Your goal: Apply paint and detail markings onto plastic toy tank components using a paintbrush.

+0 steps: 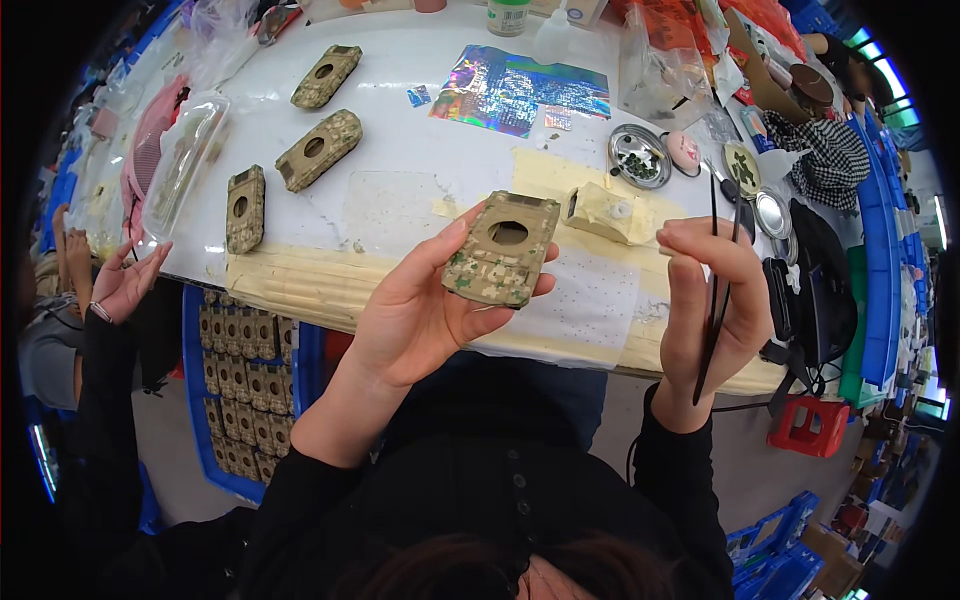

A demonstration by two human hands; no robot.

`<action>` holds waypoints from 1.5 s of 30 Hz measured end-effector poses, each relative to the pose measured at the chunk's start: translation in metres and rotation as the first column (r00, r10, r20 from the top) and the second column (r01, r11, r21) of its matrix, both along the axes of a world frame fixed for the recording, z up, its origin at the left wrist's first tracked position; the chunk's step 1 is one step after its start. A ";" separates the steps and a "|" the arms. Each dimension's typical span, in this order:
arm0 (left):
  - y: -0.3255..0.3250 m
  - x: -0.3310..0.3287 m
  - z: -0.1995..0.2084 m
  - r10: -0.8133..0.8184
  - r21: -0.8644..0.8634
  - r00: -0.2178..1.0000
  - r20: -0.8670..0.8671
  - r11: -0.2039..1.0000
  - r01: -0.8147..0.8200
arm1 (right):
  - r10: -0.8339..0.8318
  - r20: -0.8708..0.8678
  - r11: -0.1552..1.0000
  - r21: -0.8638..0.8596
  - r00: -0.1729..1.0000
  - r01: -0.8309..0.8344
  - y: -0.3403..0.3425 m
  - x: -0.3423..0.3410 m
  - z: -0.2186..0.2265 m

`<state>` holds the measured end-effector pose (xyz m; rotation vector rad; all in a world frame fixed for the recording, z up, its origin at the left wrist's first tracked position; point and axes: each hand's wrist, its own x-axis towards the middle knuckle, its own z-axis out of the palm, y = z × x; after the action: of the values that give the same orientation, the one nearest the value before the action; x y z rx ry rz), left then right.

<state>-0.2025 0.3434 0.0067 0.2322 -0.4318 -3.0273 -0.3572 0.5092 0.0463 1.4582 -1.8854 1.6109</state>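
My left hand grips a camouflaged model tank hull by its sides, fingers beneath and thumb along the near edge. The hull has a round hole in its top, and green patches show on its near end. Black tweezers rest in my right hand, passing between its curled fingers. Its thumb and forefinger tips nearly meet; whether anything tiny is between them I cannot make out. Just beyond the hands, a tape-covered block sits on the table. A round tin with small dark green pieces stands farther right.
Three more camouflaged hulls lie on the left of the table. A shiny holographic sheet is at the back. Below left, a blue crate holds rows of hulls. Another person's hand is at far left; a red stool stands lower right.
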 end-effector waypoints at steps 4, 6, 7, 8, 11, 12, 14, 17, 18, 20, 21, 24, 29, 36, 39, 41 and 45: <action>0.006 0.001 0.004 0.006 -0.020 1.000 0.017 1.000 -0.006 | 0.214 0.114 0.977 -0.005 0.970 -0.215 -0.015 0.011 0.001; 0.008 0.001 0.004 0.025 -0.050 0.999 0.037 0.998 -0.023 | 0.279 0.252 0.957 0.003 0.927 -0.289 -0.021 0.018 0.001; 0.008 0.001 0.005 0.032 -0.067 0.998 0.050 0.997 -0.029 | 0.309 0.320 0.945 0.002 0.895 -0.327 -0.022 0.020 0.001; 0.008 0.002 0.005 0.040 -0.085 0.997 0.062 0.996 -0.035 | 0.303 0.327 0.945 0.022 0.895 -0.328 -0.023 0.022 0.002; 0.009 0.002 0.006 0.037 -0.059 0.998 0.052 0.998 -0.034 | 0.324 0.374 0.939 -0.011 0.869 -0.345 -0.024 0.023 -0.001; 0.009 0.003 0.005 0.039 -0.061 0.998 0.052 0.997 -0.036 | 0.319 0.360 0.940 -0.005 0.876 -0.341 -0.024 0.023 -0.001; 0.009 0.003 0.004 0.042 -0.063 0.998 0.050 0.997 -0.038 | 0.309 0.333 0.944 0.008 0.891 -0.331 -0.025 0.023 -0.002; 0.009 0.003 0.003 0.044 -0.064 0.998 0.053 0.997 -0.040 | 0.288 0.360 0.950 0.009 0.887 -0.312 -0.024 0.025 -0.003; 0.009 0.003 0.002 0.041 -0.062 0.998 0.055 0.997 -0.038 | 0.285 0.354 0.952 0.007 0.891 -0.307 -0.024 0.025 -0.003; 0.009 0.003 0.002 0.039 -0.061 0.997 0.061 0.998 -0.035 | 0.281 0.342 0.954 0.000 0.896 -0.299 -0.024 0.025 -0.003; 0.010 0.003 0.002 0.042 -0.074 0.997 0.064 0.997 -0.037 | 0.277 0.333 0.955 0.008 0.901 -0.296 -0.024 0.025 -0.003; 0.009 0.003 0.000 0.034 -0.071 0.998 0.051 0.997 -0.030 | 0.262 0.309 0.959 0.026 0.914 -0.284 -0.024 0.024 -0.003; 0.008 0.004 -0.003 0.024 -0.039 1.000 0.015 0.999 -0.024 | 0.251 0.298 0.961 0.039 0.921 -0.275 -0.024 0.023 -0.004; 0.009 0.003 0.001 0.033 -0.055 0.999 0.042 0.998 -0.030 | 0.269 0.291 0.951 0.070 0.918 -0.301 -0.024 0.022 -0.003; 0.007 0.005 -0.002 0.025 0.001 0.999 0.021 1.000 -0.025 | 0.318 0.373 0.927 0.069 0.872 -0.368 -0.022 0.022 0.000; 0.008 0.003 -0.002 0.026 -0.022 0.999 0.030 0.999 -0.025 | 0.363 0.482 0.923 -0.069 0.797 -0.379 -0.023 0.024 -0.002; 0.003 0.004 -0.001 0.015 0.007 1.000 -0.013 1.000 -0.015 | 0.104 0.352 0.994 -0.003 0.930 -0.110 -0.013 0.005 -0.004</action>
<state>-0.1981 0.3464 0.0057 0.2147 -0.4167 -3.0141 -0.3525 0.4960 0.0421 1.3721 -2.0345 2.0274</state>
